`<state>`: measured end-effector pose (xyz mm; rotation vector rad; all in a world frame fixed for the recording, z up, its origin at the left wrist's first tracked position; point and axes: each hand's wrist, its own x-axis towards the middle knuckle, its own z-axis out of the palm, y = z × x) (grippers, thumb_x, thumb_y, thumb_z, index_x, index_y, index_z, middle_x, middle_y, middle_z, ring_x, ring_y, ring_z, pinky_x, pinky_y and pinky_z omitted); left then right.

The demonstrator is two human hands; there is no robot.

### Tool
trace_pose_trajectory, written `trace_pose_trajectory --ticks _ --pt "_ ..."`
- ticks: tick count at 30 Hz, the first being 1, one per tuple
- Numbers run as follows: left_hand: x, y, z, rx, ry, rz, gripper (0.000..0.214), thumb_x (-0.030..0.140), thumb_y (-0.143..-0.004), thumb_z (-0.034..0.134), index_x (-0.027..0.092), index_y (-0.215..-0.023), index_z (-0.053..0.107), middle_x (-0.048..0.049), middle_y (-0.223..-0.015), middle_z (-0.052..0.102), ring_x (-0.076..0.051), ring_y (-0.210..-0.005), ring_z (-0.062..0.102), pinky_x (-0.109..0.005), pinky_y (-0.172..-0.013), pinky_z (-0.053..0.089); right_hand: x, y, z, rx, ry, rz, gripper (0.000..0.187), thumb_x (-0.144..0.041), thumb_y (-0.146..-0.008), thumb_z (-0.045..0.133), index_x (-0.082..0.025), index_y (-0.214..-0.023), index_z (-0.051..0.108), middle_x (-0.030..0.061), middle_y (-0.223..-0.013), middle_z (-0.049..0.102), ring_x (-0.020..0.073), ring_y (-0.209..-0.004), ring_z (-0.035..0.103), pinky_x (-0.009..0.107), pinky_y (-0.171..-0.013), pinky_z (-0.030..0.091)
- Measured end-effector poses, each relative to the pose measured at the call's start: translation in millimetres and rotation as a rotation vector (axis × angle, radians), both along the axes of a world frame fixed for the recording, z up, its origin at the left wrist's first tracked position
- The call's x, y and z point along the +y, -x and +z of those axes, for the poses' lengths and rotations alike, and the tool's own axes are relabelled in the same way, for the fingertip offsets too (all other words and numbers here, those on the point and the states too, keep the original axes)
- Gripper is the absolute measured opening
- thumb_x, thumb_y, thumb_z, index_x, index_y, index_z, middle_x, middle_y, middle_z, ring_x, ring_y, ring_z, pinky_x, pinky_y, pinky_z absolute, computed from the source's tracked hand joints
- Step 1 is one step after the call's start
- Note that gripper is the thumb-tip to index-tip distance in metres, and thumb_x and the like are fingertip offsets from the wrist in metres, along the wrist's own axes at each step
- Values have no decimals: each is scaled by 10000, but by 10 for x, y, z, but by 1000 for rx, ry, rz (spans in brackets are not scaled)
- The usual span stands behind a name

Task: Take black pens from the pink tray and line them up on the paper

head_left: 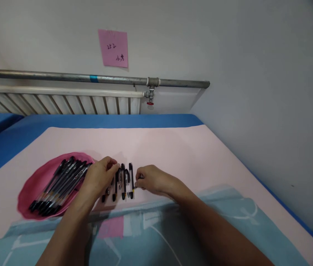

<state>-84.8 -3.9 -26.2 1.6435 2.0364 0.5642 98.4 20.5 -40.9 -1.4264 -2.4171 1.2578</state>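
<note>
- left hand (101, 178) is held curled, with the fingers bent down over the left side of the row (121, 181) of black pens; whether a pen is gripped under it cannot be told.
- right hand (148, 179) is drawn narrow, thumb and finger pinched on the near tip of the end pen (131, 177) at the right of the row; so low a grip seems suited to nudging it straight.
- the row is laid on the pink sheet (173, 147) between the two hands, with the pens side by side and tips toward the person, likely so that each is kept apart and within reach.
- a pink tray (27, 192) is set just left of the left hand; a bundle (59, 183) of like pens is heaped aslant in it, probably kept from rolling by the rim.
- a pale-blue cloth (228, 221) is spread nearest the person, under the forearms.
- farther off, a radiator (62, 104) and a pipe (62, 77) are seen along the wall, and a pink note (113, 48) is stuck above them.
</note>
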Motion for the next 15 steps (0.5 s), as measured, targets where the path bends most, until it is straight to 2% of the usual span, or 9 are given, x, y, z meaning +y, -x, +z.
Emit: trace_pose_trajectory --ticks 2,5,7,12,15 --pt "-6 6 1 3 7 -2 263 370 -746 469 185 -850 625 -45 -783 686 -177 -722 602 -257 -636 384 15 22 -30 52 -61 -78 136 -216 -678 555 -158 -785 614 37 -752 638 126 -638 550 199 -515 361" --pt "-13 9 11 5 14 -9 265 371 -751 465 184 -856 621 -47 -792 685 -176 -727 600 -257 -641 383 23 58 -40 94 -151 -202 276 -170 -695 548 -150 -965 601 69 -902 636 144 -747 561 218 -607 394" --pt "-12 7 19 9 15 -11 266 372 -754 463 185 -858 621 -50 -797 684 -178 -733 598 -260 -645 381 31 71 -34 65 -208 -230 354 -117 -684 540 -144 -1035 585 80 -950 626 150 -784 556 229 -650 394" --pt "1 -1 22 18 20 -14 267 376 -752 465 188 -860 621 -57 -803 684 -188 -738 597 -271 -649 382 65 63 -52 -9 -251 -136 231 -82 -652 538 -157 -850 630 50 -831 630 141 -712 537 222 -589 355" --pt "-1 7 15 17 15 -14 272 385 -748 465 189 -857 621 -57 -800 685 -190 -738 599 -274 -651 386 70 57 -86 20 -232 -145 189 -98 -661 537 -163 -817 621 32 -772 625 126 -666 525 209 -547 331"
